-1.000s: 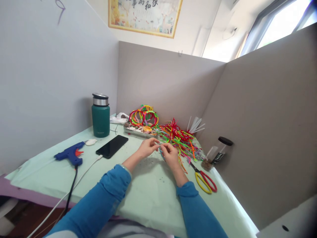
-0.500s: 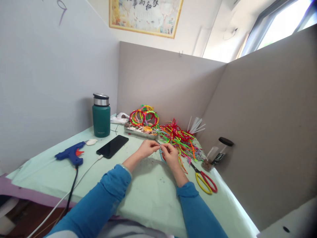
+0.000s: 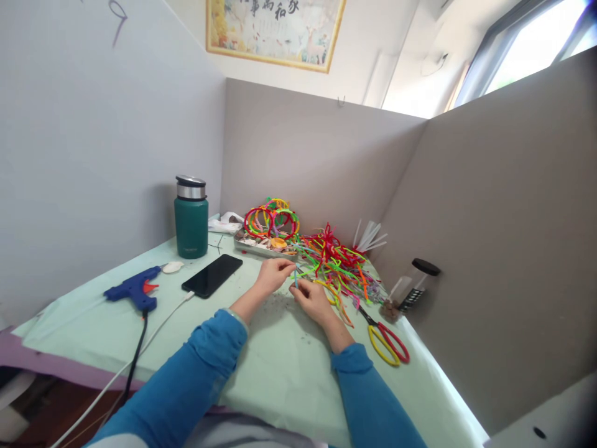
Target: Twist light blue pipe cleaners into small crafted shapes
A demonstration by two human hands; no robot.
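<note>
Head view. Both hands are working over the middle of the table (image 3: 280,367), slightly apart, with a light-blue strip (image 3: 296,275) standing between them. The left hand (image 3: 273,277) is pinching the strip's upper part in its fingertips; the right hand (image 3: 315,302) is gripping lower down, closer to the table's near edge. Fingers are hiding the lower end, so whether a second piece is caught in that grip I cannot tell.

Toward the far right corner a tangled pile of colored stems (image 3: 333,258) is lying just beyond the right hand. By the far edge a metal tray (image 3: 263,251) is carrying small pieces and colored rings (image 3: 258,224). Scissors (image 3: 386,342) are resting near the right edge, handles toward the wearer. A blue glue gun (image 3: 133,289) is lying near the left edge, a phone (image 3: 212,275) between it and the hands.

Step in hand, as I am judging it: handling the strip by fingertip, perhaps shaping it. The next move seems to be calling for a steady left pinch and fine right-hand guiding, without bending the strip sharply.
</note>
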